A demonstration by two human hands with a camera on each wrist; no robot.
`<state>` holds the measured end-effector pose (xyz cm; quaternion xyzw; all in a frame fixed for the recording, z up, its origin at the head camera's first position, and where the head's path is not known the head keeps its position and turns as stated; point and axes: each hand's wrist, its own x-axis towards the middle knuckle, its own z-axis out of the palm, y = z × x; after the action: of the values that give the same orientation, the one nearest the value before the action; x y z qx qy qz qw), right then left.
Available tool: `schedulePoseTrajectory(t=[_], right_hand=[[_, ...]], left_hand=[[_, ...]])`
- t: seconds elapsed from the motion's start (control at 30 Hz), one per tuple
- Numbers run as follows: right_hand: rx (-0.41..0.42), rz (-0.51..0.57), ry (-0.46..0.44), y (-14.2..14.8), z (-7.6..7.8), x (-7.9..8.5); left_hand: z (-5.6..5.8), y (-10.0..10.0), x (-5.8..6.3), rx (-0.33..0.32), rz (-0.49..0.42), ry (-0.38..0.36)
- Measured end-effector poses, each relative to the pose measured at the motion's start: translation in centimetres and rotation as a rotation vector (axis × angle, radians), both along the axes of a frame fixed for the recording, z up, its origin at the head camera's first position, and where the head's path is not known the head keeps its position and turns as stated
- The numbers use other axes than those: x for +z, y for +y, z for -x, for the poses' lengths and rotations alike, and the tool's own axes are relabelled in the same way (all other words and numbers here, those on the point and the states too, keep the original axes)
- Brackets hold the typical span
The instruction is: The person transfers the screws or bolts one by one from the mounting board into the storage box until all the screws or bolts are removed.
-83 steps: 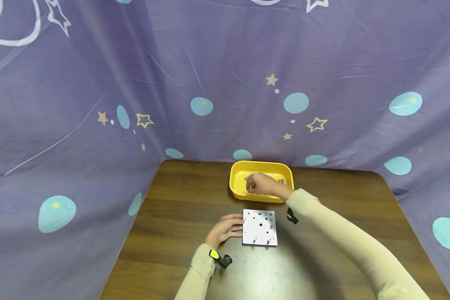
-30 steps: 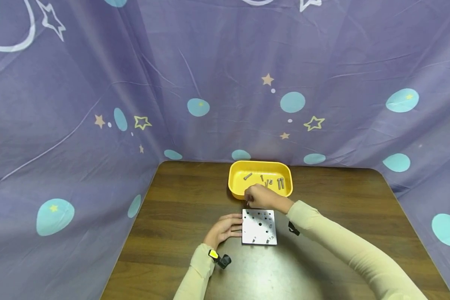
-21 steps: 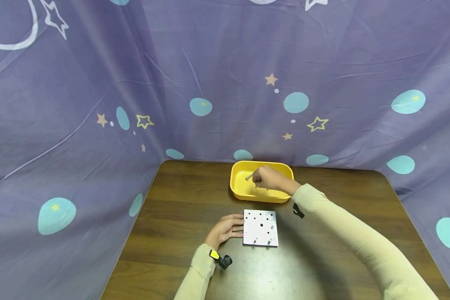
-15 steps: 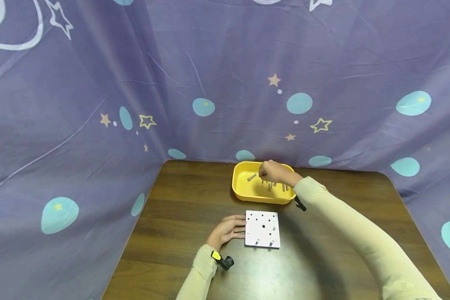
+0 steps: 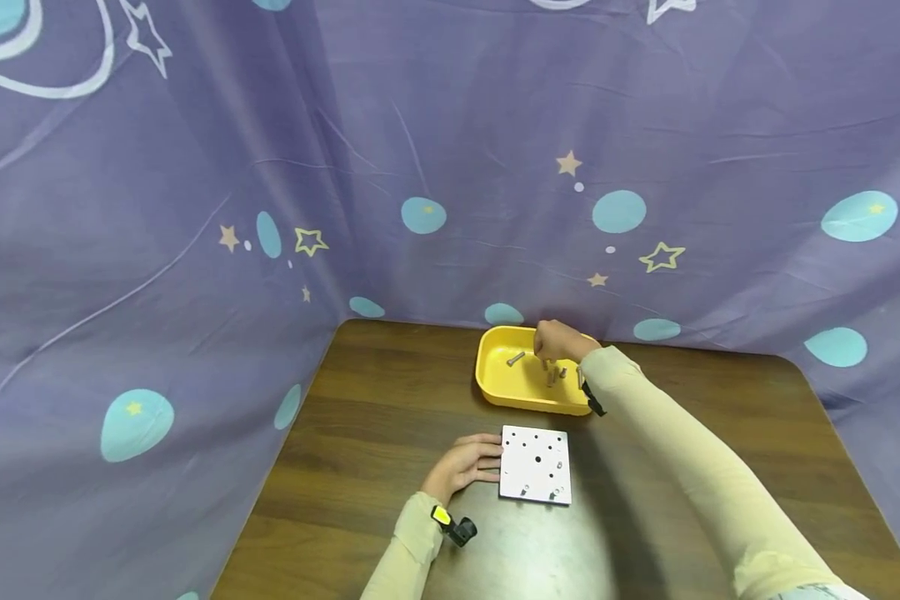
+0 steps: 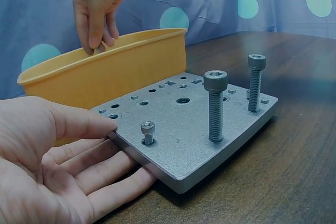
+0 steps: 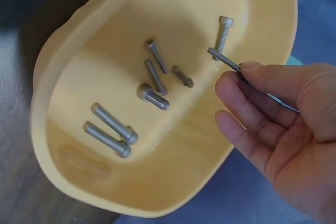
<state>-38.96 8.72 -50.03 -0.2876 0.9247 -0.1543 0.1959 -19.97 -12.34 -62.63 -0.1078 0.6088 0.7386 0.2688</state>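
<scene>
In the right half of the left-wrist frame, a square silver-grey metal plate (image 6: pixel 181 124) with small round holes lies on a brown wood-grain table (image 5: pixel 375 417). Two tall socket-head bolts (image 6: pixel 216 111) stand upright in it on the right, and a small socket-head screw (image 6: pixel 148 130) stands nearer its left edge. The left hand (image 6: pixel 68 163), lower left, holds that edge narrowly, thumb on top and fingers below; the fingertips are hidden.

At the right of the right-wrist frame, the right hand (image 7: pixel 302 140) pinches a slim grey metal screw (image 7: pixel 224 60) between thumb and finger, its free end pointing upper left. The screw is above a yellow oval-cornered tray (image 5: pixel 532 405), which sits just beyond the plate in the head frame.

Inside the tray, two long thick bolts (image 7: pixel 114 124) lie side by side at lower left, four shorter screws (image 7: pixel 155 59) are scattered near the centre, and another threaded bolt (image 7: pixel 222 36) lies at upper right.
</scene>
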Motion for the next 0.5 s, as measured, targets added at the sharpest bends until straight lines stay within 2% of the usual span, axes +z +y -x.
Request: schedulePoseTrajectory(t=[0.27, 0.5], right_hand=[[-0.016, -0.046, -0.029, -0.3, 0.3, -1.5], [-0.047, -0.027, -0.064, -0.6, 0.6, -2.2]], left_hand=[[0.0, 0.2, -0.3, 0.006, -0.005, -0.017], [0.0, 0.0, 0.0, 0.008, -0.001, -0.017]])
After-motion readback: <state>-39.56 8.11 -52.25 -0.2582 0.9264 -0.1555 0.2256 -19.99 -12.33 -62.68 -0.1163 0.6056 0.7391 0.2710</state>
